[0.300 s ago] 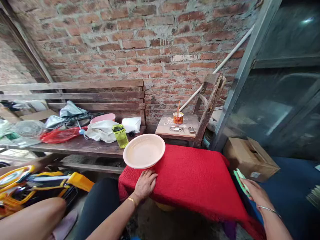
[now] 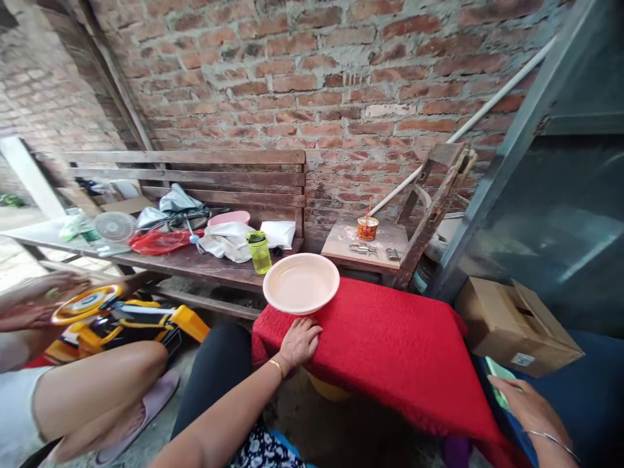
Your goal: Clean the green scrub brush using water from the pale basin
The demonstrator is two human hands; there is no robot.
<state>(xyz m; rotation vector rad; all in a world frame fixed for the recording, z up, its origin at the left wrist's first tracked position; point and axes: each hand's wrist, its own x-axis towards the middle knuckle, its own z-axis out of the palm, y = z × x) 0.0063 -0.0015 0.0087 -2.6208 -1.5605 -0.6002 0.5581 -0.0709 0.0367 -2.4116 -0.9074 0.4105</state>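
Note:
My left hand rests on the red cloth that covers a low table, its fingers laid out flat just in front of a pale pink basin. No contents are plain in the basin. Out at the right edge of the table, my right hand has its fingers closed on a light green flat object. Its kind is hard to make out, as the hand covers part of it. Both wrists wear bracelets.
A wooden bench at the left holds a green bottle, bags and a fan. A stool-like surface bears a tin with sticks and padlocks. A cardboard box stands right. Another person's leg and a yellow ride-on toy are left.
The view has swung left, so the scene sits farther right and more of the other person shows. My left hand stays by the basin; the right still holds the green object.

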